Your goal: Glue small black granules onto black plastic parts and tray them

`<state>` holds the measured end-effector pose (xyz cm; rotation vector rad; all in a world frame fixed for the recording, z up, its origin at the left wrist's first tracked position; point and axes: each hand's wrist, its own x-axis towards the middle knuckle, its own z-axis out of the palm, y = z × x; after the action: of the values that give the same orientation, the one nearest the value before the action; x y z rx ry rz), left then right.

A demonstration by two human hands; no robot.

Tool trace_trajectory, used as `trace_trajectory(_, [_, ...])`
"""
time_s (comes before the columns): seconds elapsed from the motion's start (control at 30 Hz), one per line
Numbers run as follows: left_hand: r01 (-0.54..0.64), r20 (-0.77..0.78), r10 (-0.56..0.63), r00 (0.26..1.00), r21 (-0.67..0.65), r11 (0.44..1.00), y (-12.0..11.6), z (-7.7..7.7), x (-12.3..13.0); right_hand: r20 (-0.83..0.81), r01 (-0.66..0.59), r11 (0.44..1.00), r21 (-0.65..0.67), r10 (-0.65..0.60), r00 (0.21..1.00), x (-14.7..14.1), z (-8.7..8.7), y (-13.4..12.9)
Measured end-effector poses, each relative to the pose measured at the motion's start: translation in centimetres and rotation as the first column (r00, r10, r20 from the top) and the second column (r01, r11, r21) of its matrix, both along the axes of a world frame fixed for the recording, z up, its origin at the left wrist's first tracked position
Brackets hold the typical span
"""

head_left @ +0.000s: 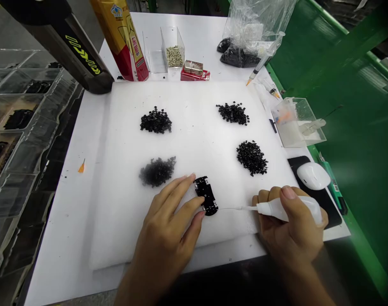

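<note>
On the white foam pad lies a small black plastic part with shiny spots at both ends. My left hand steadies it: the fingertips touch its left side and top, while the thumb is by its lower end. In my right hand is a white squeeze bottle, gripped with the thumb on top. Its long thin needle nozzle points left, and the tip is at the lower right end of the part. Four-sided black chips form a small pile just beyond my left hand.
More chip piles lie at the far left, far right and right. A white mouse, a clear box and a syringe line the right side. A dark bottle and a yellow-red package stand behind.
</note>
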<state>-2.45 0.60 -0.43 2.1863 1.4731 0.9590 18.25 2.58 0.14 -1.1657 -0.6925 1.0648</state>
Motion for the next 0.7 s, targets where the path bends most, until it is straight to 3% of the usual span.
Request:
trace_trajectory(0.23, [-0.006, -0.011, 0.006, 1.000, 0.023, 1.000, -0.03, -0.41, 0.12, 0.103, 0.021, 1.000, 0.010, -0.022, 0.994, 0.12, -0.46, -0.03])
trace_trajectory(0.7, [-0.017, -0.017, 0.018, 1.000, 0.022, 1.000, -0.13, -0.44, 0.23, 0.121, 0.072, 0.996, -0.046, -0.066, 0.990, 0.12, -0.51, -0.08])
